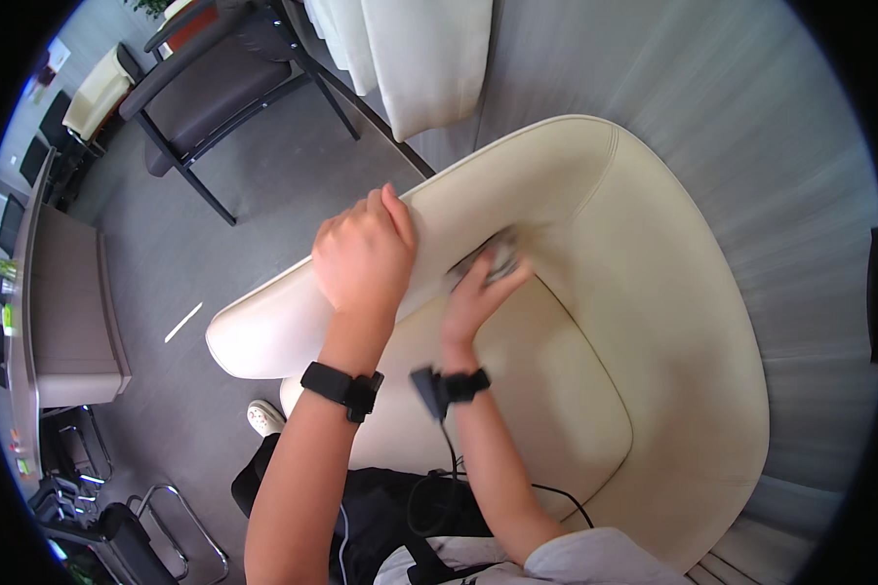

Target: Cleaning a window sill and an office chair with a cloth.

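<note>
A cream upholstered armchair [673,307] fills the middle and right of the view. My left hand [366,245] rests with curled fingers on the top edge of its armrest; its underside is hidden. My right hand [486,285] is on the chair's inner side, above the seat cushion [534,373], with its fingers around a blurred grey and white item, perhaps a cloth [501,256]. A dark, thin edge shows beside that item. Each wrist wears a black strap with a small device, and a black cable hangs from the right one.
A dark armchair [219,102] stands on the grey floor at the upper left. White fabric [432,66] hangs by the grey wall panel [629,58] at the top. A long counter [73,307] and metal-framed chairs [183,504] are at the left. A white shoe [265,418] shows below the armrest.
</note>
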